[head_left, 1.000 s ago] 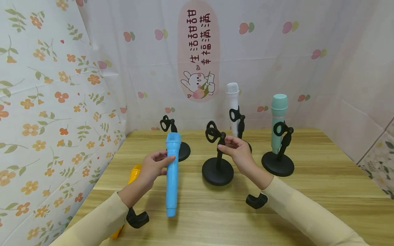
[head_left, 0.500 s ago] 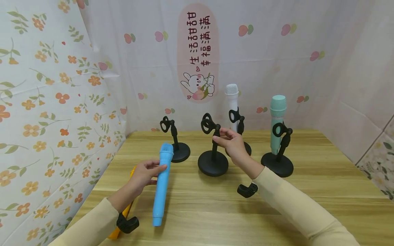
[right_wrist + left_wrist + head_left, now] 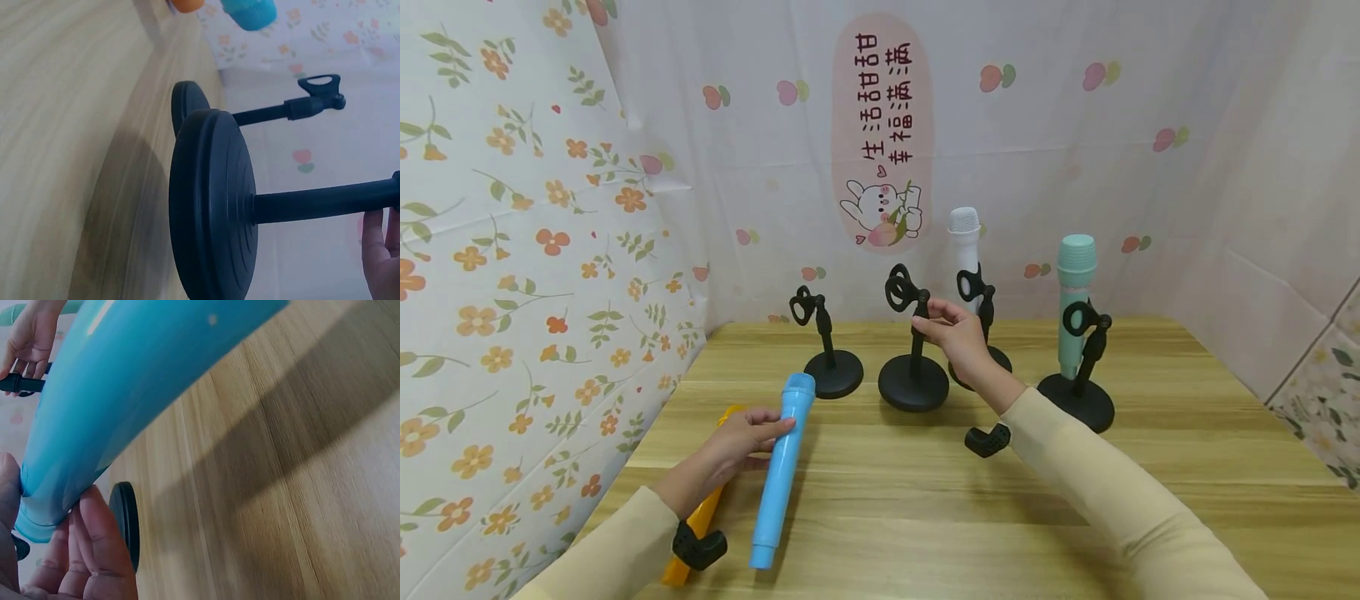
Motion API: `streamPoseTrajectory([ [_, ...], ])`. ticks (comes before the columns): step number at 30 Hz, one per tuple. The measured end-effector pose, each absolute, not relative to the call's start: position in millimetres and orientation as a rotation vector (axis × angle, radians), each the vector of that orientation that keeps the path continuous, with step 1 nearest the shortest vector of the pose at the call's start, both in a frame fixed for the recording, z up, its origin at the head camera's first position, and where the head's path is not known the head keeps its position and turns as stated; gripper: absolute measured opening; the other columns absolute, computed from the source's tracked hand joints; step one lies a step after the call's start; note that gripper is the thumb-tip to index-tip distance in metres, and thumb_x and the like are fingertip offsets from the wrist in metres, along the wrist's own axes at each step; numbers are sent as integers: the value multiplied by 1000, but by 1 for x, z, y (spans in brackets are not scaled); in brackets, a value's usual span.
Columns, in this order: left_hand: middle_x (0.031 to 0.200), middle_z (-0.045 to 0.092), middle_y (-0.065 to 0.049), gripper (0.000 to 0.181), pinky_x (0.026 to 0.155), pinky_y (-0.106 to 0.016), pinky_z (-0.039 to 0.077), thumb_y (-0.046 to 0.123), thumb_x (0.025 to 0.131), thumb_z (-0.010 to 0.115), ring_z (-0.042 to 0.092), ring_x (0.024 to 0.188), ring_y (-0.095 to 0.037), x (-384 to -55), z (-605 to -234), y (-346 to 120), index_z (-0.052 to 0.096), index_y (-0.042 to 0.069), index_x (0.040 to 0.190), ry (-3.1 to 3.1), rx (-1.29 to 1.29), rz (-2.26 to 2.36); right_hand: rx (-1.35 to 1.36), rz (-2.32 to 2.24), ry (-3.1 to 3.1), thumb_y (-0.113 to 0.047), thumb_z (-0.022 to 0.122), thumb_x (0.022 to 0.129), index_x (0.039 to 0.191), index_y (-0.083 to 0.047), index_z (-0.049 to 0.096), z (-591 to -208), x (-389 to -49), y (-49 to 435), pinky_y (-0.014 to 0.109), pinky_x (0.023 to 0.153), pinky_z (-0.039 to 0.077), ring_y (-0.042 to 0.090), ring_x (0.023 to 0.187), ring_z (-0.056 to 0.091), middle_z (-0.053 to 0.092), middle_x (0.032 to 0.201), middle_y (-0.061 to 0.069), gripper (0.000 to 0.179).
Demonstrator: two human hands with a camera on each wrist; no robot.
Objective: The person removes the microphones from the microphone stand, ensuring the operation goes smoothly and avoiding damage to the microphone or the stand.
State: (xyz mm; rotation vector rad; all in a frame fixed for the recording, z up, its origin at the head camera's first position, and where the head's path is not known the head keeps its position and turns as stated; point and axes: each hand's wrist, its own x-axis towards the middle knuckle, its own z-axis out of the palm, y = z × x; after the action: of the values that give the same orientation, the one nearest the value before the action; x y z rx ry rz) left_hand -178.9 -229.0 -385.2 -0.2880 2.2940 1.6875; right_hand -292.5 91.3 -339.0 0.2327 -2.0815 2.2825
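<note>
In the head view my left hand (image 3: 741, 442) holds a blue microphone (image 3: 784, 471) near its head, thumb on top and fingers beneath. The microphone leans, its lower end towards me, above the table. My right hand (image 3: 958, 337) pinches the upper post of a black microphone stand (image 3: 914, 385) from the right. That stand has a round base (image 3: 212, 206) and a clip of open loops (image 3: 904, 288). Whether its base touches the table, I cannot tell. An orange microphone (image 3: 702, 518) lies on the table, partly hidden under my left wrist.
Another black stand (image 3: 833, 374) with a bare clip stands back left on the wooden table (image 3: 880, 517). Behind my right hand a white microphone (image 3: 964, 242) is upright at a stand. A mint green microphone (image 3: 1077, 275) is upright at the right stand (image 3: 1077, 403). Patterned cloth (image 3: 775, 183) hangs behind.
My right hand has carried the held stand back and slightly left, closer to the back left stand. My left hand has drawn the blue microphone left and towards me, tilting it more.
</note>
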Motion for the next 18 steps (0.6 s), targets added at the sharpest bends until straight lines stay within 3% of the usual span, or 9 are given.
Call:
streamPoseTrajectory([
  [6,102,67,-9,60,78,-41,57,40,88,71,61,89,-23,-180,-387,-233,55,-3,127,2294,-296,1638,249,2272,-2068,-7,71,89,123,0,59,-339,-303,85,26,87,55,8,88,64,55,104,2,37],
  [18,94,67,-7,49,70,-36,58,36,90,70,63,79,-18,-185,-399,-237,60,-2,119,2297,-336,1612,285,2224,-2047,-6,72,87,124,2,60,-348,-325,70,32,87,56,9,86,64,58,103,5,39],
])
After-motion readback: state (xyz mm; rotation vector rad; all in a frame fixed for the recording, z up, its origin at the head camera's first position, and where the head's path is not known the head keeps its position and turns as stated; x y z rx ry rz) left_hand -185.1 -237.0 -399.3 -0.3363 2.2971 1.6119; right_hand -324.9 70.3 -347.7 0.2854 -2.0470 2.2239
